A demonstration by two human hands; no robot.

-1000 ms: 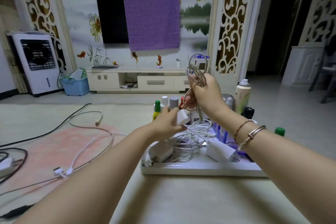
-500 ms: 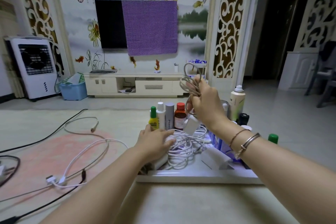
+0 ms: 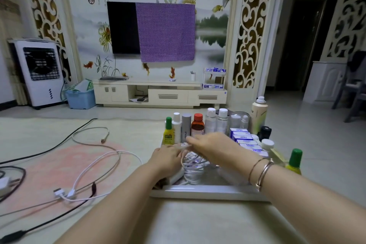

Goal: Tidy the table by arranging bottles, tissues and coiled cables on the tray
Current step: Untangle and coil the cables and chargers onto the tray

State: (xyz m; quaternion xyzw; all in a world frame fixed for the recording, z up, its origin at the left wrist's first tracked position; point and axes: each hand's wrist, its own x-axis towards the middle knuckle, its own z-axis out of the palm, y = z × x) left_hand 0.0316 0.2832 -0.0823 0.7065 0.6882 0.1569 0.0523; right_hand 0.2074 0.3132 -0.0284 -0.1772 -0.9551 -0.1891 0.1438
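A white tray (image 3: pixel 208 193) sits on the table in front of me. Along its back stands a row of bottles (image 3: pixel 197 125), with blue-and-white tissue packs (image 3: pixel 245 140) at the right. Coiled white cables (image 3: pixel 193 164) lie piled in its middle. My left hand (image 3: pixel 168 157) rests palm down on the left side of the pile, fingers stretched out. My right hand (image 3: pixel 215 144) is low over the pile, blurred by motion, fingers pointing left. The grey coil it carried is hidden beneath it.
Loose on the table to the left lie a white cable (image 3: pixel 95 166), a grey cable (image 3: pixel 89 134) and a black cable (image 3: pixel 49 148). A tall spray can (image 3: pixel 259 113) and a green-capped bottle (image 3: pixel 295 161) stand right of the tray.
My right hand has come down from holding the grey coil up in the air to the cable pile on the tray. My left hand let go of the white plug and settled on the pile.
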